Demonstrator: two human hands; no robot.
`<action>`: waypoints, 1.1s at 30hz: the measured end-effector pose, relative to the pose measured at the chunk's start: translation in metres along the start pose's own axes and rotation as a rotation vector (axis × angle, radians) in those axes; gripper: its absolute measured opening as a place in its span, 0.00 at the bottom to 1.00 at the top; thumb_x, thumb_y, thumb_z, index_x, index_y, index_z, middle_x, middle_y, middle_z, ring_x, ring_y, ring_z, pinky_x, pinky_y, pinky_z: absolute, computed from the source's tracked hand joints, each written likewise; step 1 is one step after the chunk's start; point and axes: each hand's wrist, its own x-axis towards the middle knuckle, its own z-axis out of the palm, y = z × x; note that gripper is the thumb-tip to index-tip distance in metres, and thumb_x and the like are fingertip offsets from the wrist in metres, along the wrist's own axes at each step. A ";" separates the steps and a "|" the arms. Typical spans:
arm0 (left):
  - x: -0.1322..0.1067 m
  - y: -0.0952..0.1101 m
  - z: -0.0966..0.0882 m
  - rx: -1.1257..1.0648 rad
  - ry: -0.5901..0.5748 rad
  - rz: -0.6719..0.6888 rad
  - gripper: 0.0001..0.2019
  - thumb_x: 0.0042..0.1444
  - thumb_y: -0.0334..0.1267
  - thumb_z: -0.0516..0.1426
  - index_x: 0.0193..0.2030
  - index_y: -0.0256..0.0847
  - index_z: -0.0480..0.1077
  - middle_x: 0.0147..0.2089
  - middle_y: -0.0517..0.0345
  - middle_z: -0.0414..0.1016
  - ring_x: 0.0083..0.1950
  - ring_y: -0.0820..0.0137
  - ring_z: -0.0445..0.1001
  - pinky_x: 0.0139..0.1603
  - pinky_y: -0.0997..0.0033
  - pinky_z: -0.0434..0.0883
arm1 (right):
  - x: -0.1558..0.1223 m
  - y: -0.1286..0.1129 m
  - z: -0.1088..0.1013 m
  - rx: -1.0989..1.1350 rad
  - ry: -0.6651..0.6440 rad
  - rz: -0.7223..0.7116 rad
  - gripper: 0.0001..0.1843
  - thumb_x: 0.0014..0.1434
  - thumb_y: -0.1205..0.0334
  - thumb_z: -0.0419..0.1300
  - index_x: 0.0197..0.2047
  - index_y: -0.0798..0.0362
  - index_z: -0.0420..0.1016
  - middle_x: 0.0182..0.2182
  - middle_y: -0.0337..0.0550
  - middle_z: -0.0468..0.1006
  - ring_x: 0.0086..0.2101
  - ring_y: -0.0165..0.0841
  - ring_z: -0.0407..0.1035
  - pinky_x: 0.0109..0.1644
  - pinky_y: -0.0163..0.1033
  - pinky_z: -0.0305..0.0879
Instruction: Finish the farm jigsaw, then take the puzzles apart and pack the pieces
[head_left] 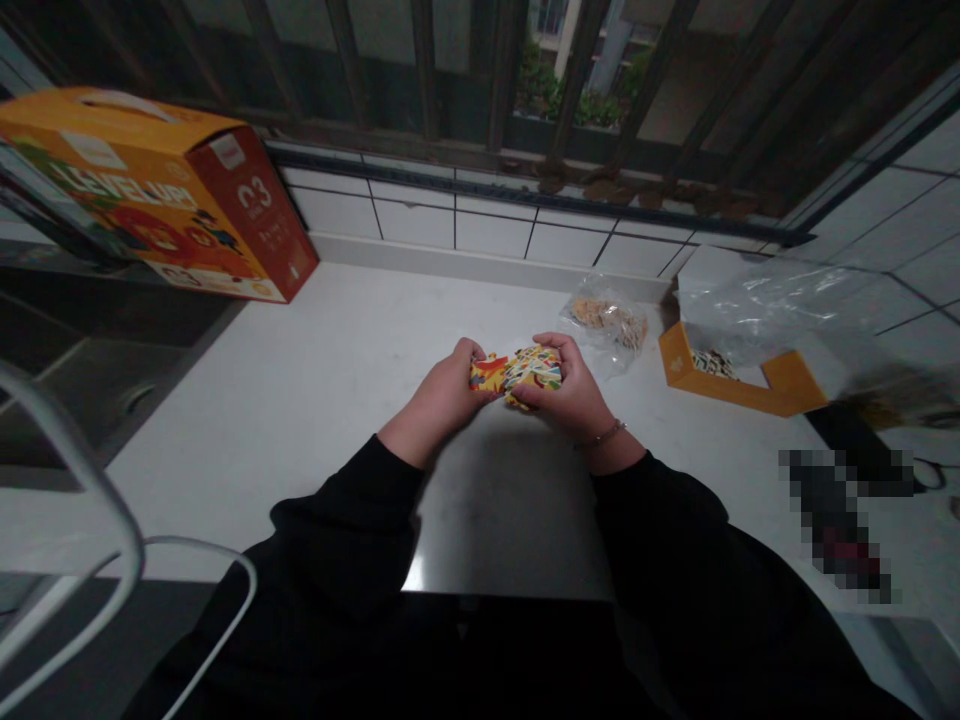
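Note:
Both hands meet over the middle of a white countertop [315, 380]. My left hand [442, 392] and my right hand [571, 385] are both closed on a small cluster of colourful joined puzzle pieces [517, 372], held just above the surface. The left fingers grip its left edge and the right fingers wrap its right side. A thin bracelet circles my right wrist. Black sleeves cover both forearms.
An orange and red puzzle box [161, 195] stands at the back left beside a sink [97, 385]. A clear bag of loose pieces [607, 322] lies behind the hands. An orange tray [739, 385] under crumpled plastic sits at the right. White wire [112, 520] curves at the near left.

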 end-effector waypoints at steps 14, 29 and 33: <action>0.007 -0.005 0.006 -0.548 -0.172 0.176 0.27 0.46 0.24 0.58 0.54 0.48 0.71 0.51 0.54 0.79 0.52 0.59 0.78 0.53 0.58 0.74 | 0.002 0.012 0.010 -0.086 -0.196 -0.041 0.51 0.38 0.48 0.87 0.59 0.44 0.64 0.53 0.46 0.79 0.52 0.48 0.80 0.57 0.55 0.78; 0.022 0.022 0.036 -1.193 0.099 -0.021 0.23 0.69 0.64 0.57 0.48 0.44 0.72 0.52 0.47 0.80 0.58 0.59 0.79 0.66 0.55 0.71 | 0.009 0.014 0.019 -0.487 -0.287 -0.328 0.51 0.43 0.48 0.85 0.66 0.45 0.71 0.61 0.53 0.76 0.60 0.55 0.73 0.67 0.64 0.71; 0.025 0.015 0.040 -1.139 0.169 0.049 0.26 0.71 0.67 0.53 0.47 0.45 0.74 0.55 0.46 0.80 0.65 0.58 0.76 0.71 0.54 0.68 | 0.007 0.012 0.014 -0.513 -0.227 -0.321 0.41 0.49 0.48 0.82 0.62 0.45 0.73 0.55 0.49 0.79 0.55 0.52 0.75 0.63 0.62 0.73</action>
